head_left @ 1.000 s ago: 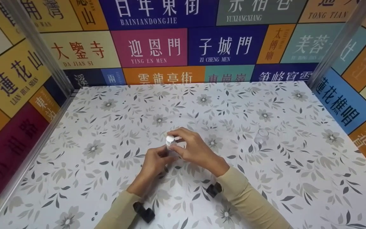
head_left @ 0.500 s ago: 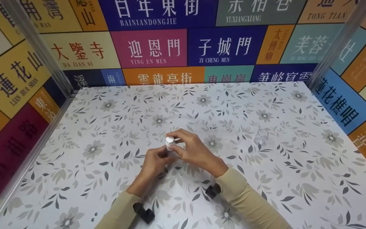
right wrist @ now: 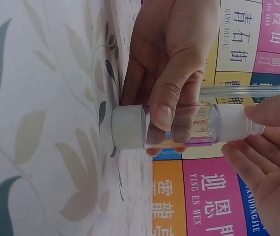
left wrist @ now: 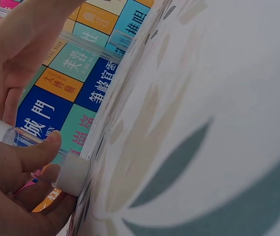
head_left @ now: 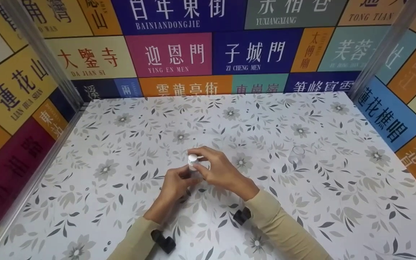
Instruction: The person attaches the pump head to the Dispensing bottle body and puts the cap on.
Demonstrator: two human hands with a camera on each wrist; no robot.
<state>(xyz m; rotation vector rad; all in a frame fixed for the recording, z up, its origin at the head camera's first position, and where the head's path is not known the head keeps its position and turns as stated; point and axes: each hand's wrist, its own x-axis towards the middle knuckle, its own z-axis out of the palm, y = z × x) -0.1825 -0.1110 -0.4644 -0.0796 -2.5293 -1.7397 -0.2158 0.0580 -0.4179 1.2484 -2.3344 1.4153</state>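
A small clear pump bottle [right wrist: 189, 123] with a white base and white stepped top stands upright at the middle of the table. My left hand [head_left: 176, 185] grips its see-through body, thumb on one side and fingers on the other, low over the tabletop. From the right, my right hand [head_left: 219, 169] pinches the bottle's white top [head_left: 193, 158] between thumb and fingers. The white base [left wrist: 73, 174] meets the patterned surface in the left wrist view. To the right on the table lies a clear cup-shaped cap [head_left: 297, 155], apart from both hands.
The table [head_left: 150, 115] wears a white cover with grey flowers and leaves. Panels with large Chinese lettering [head_left: 175, 54] wall in its back and sides. Clear corner posts [head_left: 381, 50] rise at the back. A black band [head_left: 163, 241] sits on each wrist.
The right fingers shift slightly round the white top. The left hand, the bottle and the clear cap stay where they were.
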